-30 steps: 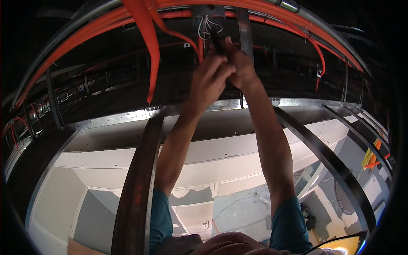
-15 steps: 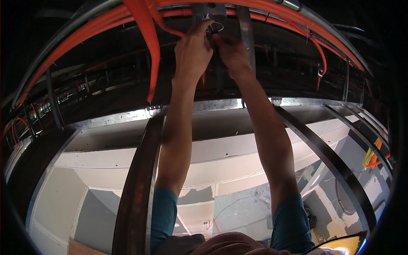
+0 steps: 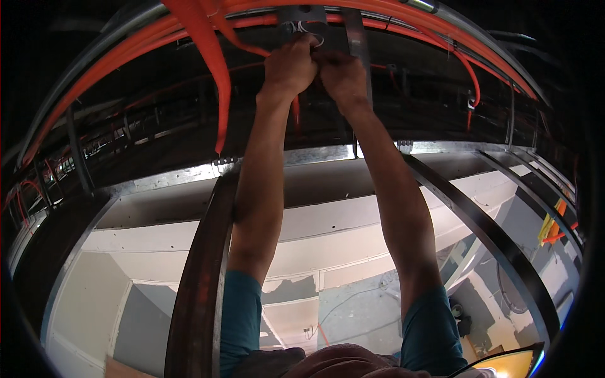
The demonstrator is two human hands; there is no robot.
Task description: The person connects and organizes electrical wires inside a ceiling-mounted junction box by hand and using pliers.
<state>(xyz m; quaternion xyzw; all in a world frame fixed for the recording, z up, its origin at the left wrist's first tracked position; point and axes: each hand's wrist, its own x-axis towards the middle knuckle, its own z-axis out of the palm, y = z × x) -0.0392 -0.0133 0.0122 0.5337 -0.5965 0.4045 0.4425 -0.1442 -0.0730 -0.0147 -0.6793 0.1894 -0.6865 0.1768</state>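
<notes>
While both arms reach to the top centre of the frame, the left hand (image 3: pixel 290 66) has its fingers bent up at the white wires (image 3: pixel 302 27) in the grey box (image 3: pixel 287 16), and the right hand (image 3: pixel 342 75) is bunched just beside it. I cannot tell what either one grips, since the knuckles hide the fingertips. To my mind, a hard tug could pull a wire loose, and the dim light and overhead reach could make a hold slip; the box's rim might scrape skin or wire. The steel upright (image 3: pixel 357 34) stands close by the right hand, limiting any swing that way, and orange pipes (image 3: pixel 252 7) crowd the top edge. More room lies left, toward the orange hose (image 3: pixel 220 82). Lower, the rail (image 3: pixel 321 154) runs behind both forearms, and the dark beam (image 3: pixel 205 264) lies close by the left one.
</notes>
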